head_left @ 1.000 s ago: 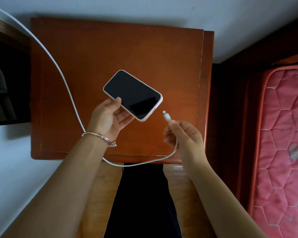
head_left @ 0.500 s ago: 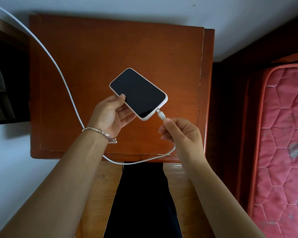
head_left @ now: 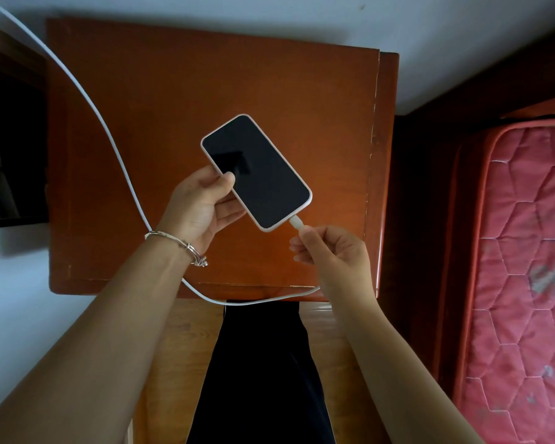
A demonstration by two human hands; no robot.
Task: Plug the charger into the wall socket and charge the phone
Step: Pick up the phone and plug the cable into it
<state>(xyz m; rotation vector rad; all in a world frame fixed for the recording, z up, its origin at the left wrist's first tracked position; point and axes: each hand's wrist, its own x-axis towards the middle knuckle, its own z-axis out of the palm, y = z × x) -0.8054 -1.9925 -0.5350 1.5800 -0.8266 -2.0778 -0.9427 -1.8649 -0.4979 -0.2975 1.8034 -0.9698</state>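
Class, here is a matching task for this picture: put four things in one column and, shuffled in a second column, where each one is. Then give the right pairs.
Things:
1. phone
2. cable plug
3. bracelet
4. red mattress

Places:
A. round the left wrist
B. pinched by the right hand
C. at the right edge of the view
D. held in the left hand

Pairs: 1-D, 2-B, 3-A, 4-C
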